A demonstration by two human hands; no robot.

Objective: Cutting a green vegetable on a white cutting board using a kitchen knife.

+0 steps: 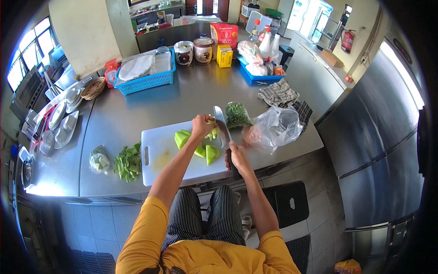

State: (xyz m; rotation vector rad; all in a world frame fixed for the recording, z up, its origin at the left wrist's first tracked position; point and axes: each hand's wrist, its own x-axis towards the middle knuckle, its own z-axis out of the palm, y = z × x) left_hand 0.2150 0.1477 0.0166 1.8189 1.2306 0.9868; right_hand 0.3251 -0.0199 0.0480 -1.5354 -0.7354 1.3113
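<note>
My right hand (239, 158) grips the black handle of a large kitchen knife (223, 127), its broad blade pointing away from me over the right part of a white plastic cutting board (159, 137). My left hand (202, 126) is beside the blade with its fingers bent. Whether those fingertips hold a piece or touch the blade cannot be made out. Small cut pale green pieces (213, 133) lie between that hand and the knife. Larger chunks of a light green vegetable (212, 154), perhaps chayote, rest on the board, partly hidden by my left forearm.
Left of the board are leafy greens (127, 162) and a bagged vegetable (99, 159). To the right lie a bag of chopped greens (237, 114), a clear plastic bag (277, 128) and a checked cloth (279, 93). Blue baskets (147, 85) and tubs (204, 51) stand farther back on the steel table.
</note>
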